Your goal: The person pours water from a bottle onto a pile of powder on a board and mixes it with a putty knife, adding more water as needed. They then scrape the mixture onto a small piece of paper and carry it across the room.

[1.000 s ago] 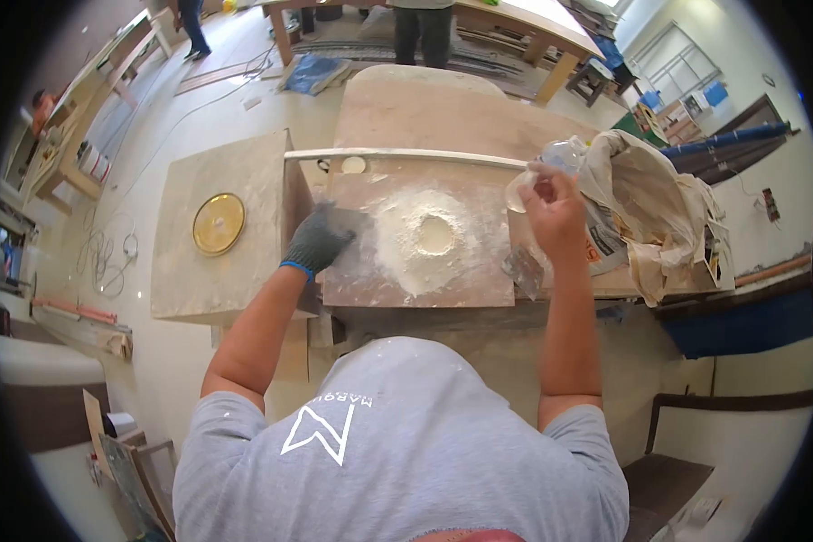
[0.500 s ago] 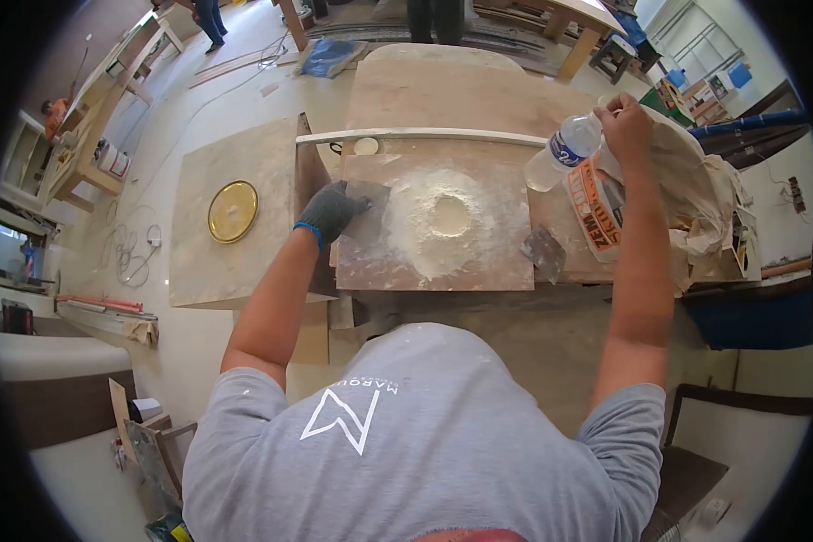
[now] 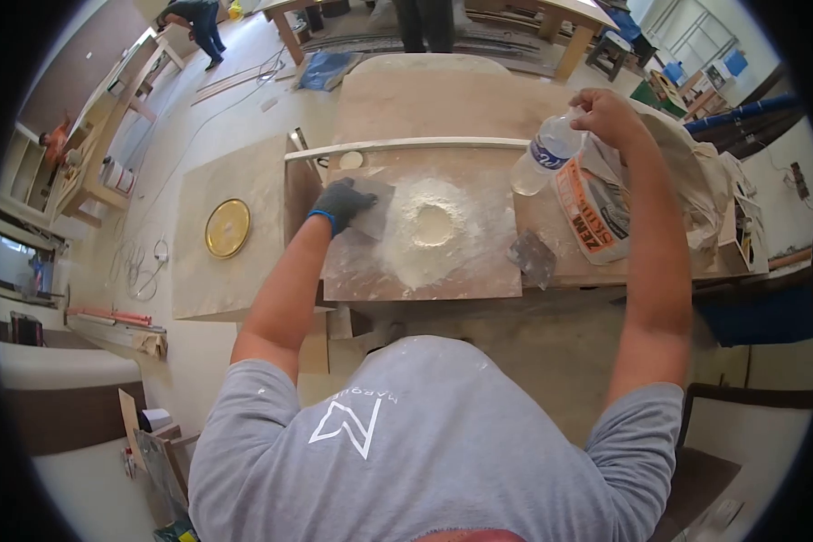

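Observation:
My left hand [image 3: 341, 205], in a dark glove with a blue cuff, is closed on a flat scraper [image 3: 370, 210] at the left side of a board [image 3: 479, 280]. Pale powder [image 3: 406, 257] lies heaped on that board, with a round hollow [image 3: 432, 226] in its middle. My bare right hand [image 3: 610, 117] is closed round the neck of a clear plastic bottle [image 3: 548, 155], which is tilted beyond the board's right edge. Another flat scraper [image 3: 533, 259] rests at the board's right edge, and a printed orange and white bag [image 3: 592, 212] lies beside it.
A yellow round lid [image 3: 228, 228] lies on a wooden box [image 3: 194, 280] to the left. A white strip [image 3: 406, 143] runs behind the board. Cloth [image 3: 691, 194] is bunched at the right. Another person [image 3: 203, 27] bends at the back left; someone's dark-clad legs [image 3: 425, 25] show beyond the table.
The view has shifted slightly. My right hand has moved a little left with the bottle. The person at the back left now shows bent over. My left hand keeps its hold on the scraper.

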A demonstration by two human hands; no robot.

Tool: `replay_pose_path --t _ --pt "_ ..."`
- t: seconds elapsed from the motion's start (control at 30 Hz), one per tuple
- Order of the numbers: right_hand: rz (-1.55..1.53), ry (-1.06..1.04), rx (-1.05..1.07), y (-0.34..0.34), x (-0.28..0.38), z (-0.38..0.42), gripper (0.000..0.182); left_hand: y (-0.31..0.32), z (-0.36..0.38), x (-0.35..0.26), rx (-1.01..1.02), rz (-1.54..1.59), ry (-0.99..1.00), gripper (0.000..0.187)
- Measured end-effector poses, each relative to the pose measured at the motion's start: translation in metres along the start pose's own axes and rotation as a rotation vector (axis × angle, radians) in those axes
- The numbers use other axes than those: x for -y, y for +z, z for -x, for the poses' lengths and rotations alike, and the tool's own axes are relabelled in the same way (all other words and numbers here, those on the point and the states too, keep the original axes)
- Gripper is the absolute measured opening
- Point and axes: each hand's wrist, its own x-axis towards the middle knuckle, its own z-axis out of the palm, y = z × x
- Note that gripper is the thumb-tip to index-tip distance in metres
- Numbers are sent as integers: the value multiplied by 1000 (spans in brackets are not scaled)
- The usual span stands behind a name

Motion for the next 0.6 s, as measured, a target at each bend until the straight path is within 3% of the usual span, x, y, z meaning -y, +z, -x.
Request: replay_pose_path --t 0.23,0.3,0.4,0.53,0.6 --pt "171 43 76 -13 23 -1 41 11 -13 3 -71 -162 49 68" --pt "224 52 73 -8 25 -5 42 9 -9 -2 -38 -86 -4 66" --pt "62 144 -1 4 26 2 41 2 3 -11 -22 47 -16 64" --pt "-297 176 -511 82 4 13 43 17 -2 -1 -67 271 -46 66" --pt "-537 218 -761 113 13 15 43 22 -2 -8 -136 105 -72 69"
